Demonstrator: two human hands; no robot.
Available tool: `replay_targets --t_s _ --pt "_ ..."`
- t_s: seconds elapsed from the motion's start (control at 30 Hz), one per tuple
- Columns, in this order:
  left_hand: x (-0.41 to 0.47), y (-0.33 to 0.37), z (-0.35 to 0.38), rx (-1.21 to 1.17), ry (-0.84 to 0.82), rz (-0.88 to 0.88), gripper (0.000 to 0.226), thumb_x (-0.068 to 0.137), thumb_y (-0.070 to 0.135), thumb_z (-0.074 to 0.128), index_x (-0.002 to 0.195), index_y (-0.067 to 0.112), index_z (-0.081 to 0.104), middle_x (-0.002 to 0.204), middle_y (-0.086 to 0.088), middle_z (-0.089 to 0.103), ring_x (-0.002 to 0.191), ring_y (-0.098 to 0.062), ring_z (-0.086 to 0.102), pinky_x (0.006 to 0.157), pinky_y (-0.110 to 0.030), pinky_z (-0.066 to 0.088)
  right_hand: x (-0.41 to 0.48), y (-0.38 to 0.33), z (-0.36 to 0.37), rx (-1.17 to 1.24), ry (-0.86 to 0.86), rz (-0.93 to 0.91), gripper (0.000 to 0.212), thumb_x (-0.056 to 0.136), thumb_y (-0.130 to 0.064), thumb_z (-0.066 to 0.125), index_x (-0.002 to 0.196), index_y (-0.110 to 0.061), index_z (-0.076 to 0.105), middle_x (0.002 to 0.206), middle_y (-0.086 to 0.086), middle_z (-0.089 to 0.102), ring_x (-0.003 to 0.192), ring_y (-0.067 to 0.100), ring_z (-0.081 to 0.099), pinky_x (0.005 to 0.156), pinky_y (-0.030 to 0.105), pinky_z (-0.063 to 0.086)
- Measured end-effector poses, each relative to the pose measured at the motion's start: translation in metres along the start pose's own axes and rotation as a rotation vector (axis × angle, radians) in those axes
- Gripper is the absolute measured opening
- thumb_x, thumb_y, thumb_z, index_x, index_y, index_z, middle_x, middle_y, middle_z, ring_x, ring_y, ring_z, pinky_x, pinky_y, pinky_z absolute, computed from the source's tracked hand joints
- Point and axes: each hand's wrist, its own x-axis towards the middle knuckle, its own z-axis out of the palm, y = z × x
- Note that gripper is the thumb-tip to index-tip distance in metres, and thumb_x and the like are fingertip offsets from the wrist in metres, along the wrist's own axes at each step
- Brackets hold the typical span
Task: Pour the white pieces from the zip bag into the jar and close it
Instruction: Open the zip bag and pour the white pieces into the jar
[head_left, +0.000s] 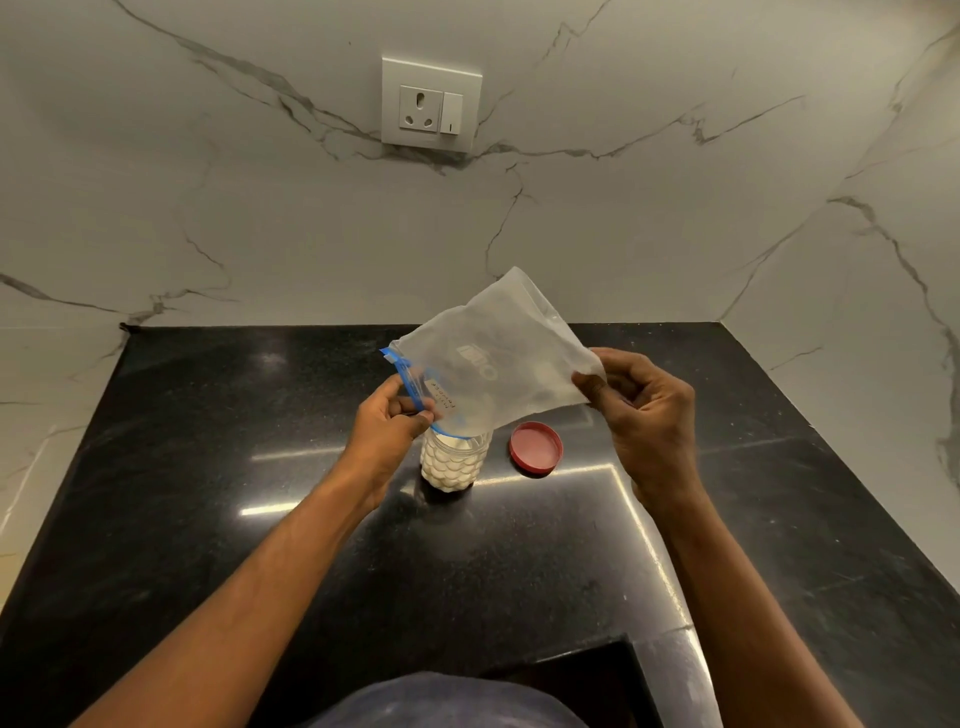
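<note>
A clear zip bag (498, 353) with a blue zip strip hangs tilted over an open clear jar (454, 465), its blue mouth down at the jar's opening. The jar stands upright on the black counter (260, 519) and holds white pieces nearly to its neck. My left hand (389, 431) pinches the bag's blue zip edge just left of the jar. My right hand (644, 410) grips the bag's bottom corner, raised to the right. The bag looks nearly empty. A red lid (536, 448) lies flat on the counter just right of the jar.
A marble wall stands behind and to both sides of the counter, with a white socket and switch (431, 104) high up. The counter's front edge steps in at the lower right (649, 644).
</note>
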Motion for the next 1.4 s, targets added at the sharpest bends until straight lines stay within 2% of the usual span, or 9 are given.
replay_targets --t_s 0.23,0.4,0.5,0.67,0.87,1.03,1.13,1.27,1.4 --pt "0.000 0.002 0.003 -0.024 0.013 -0.030 0.056 0.097 -0.010 0.061 0.144 0.020 0.057 0.111 -0.003 0.075 0.116 -0.023 0.068 0.105 -0.046 0.054 0.000 -0.006 0.000 -0.013 -0.029 0.040 0.032 0.093 -0.032 0.070 0.117 -0.011 0.074 0.109 0.000 0.079 0.103 0.019 0.076 0.089 0.041 0.064" --pt "0.000 0.002 0.003 -0.043 0.010 -0.033 0.052 0.096 -0.012 0.059 0.124 0.031 0.064 0.108 -0.005 0.076 0.111 -0.020 0.070 0.100 -0.042 0.056 -0.002 -0.004 0.001 -0.046 -0.155 0.114 0.035 0.090 -0.030 0.072 0.122 -0.016 0.068 0.113 -0.002 0.075 0.102 0.012 0.075 0.089 0.033 0.064" --pt "0.002 0.000 0.003 -0.052 0.013 -0.041 0.051 0.096 -0.012 0.060 0.113 0.036 0.064 0.108 -0.007 0.077 0.111 -0.022 0.070 0.100 -0.041 0.056 -0.005 0.001 0.002 -0.049 -0.109 0.091 0.015 0.094 -0.019 0.072 0.109 -0.013 0.073 0.103 0.003 0.077 0.096 0.019 0.076 0.086 0.038 0.065" --pt "0.004 -0.002 0.001 -0.052 0.007 -0.042 0.050 0.096 -0.011 0.061 0.116 0.034 0.065 0.108 -0.006 0.078 0.109 -0.019 0.072 0.098 -0.040 0.058 -0.001 -0.001 0.004 -0.084 -0.063 0.090 0.024 0.087 -0.034 0.075 0.096 -0.012 0.075 0.093 0.004 0.078 0.088 0.024 0.076 0.081 0.037 0.066" --pt "0.003 -0.004 0.001 -0.049 0.011 -0.025 0.052 0.095 -0.011 0.061 0.113 0.037 0.066 0.096 0.001 0.081 0.104 -0.013 0.073 0.091 -0.034 0.058 0.001 0.005 0.004 -0.147 -0.086 0.079 0.022 0.098 -0.020 0.069 0.102 0.001 0.074 0.096 0.018 0.076 0.089 0.040 0.072 0.085 0.053 0.063" --pt "0.002 -0.004 0.002 -0.042 0.001 -0.006 0.052 0.094 -0.011 0.062 0.121 0.033 0.066 0.097 0.000 0.082 0.101 -0.012 0.074 0.093 -0.035 0.057 -0.002 0.006 0.003 -0.165 0.035 -0.027 0.014 0.088 -0.023 0.082 0.087 -0.011 0.074 0.081 0.000 0.076 0.074 0.021 0.075 0.067 0.033 0.064" --pt "0.002 -0.004 0.002 -0.044 -0.009 0.000 0.050 0.094 -0.010 0.063 0.122 0.031 0.066 0.100 0.001 0.082 0.105 -0.012 0.073 0.095 -0.037 0.056 -0.001 0.009 0.005 -0.243 0.023 -0.042 0.022 0.094 -0.026 0.076 0.084 -0.007 0.072 0.074 0.008 0.071 0.064 0.029 0.067 0.055 0.043 0.057" --pt "0.002 -0.004 0.002 -0.043 0.005 0.009 0.049 0.095 -0.010 0.064 0.116 0.035 0.066 0.096 0.004 0.082 0.103 -0.011 0.073 0.095 -0.036 0.058 -0.004 0.010 0.002 -0.257 -0.026 -0.060 0.011 0.093 -0.019 0.078 0.094 -0.008 0.077 0.081 0.003 0.076 0.070 0.023 0.071 0.064 0.038 0.063" --pt "0.001 -0.003 0.003 -0.052 -0.006 0.016 0.050 0.095 -0.011 0.063 0.119 0.032 0.066 0.094 0.005 0.082 0.102 -0.010 0.074 0.095 -0.037 0.057 -0.003 0.004 0.000 -0.306 0.062 -0.080 0.039 0.087 -0.045 0.078 0.079 -0.008 0.069 0.073 0.001 0.069 0.062 0.015 0.066 0.052 0.042 0.056"
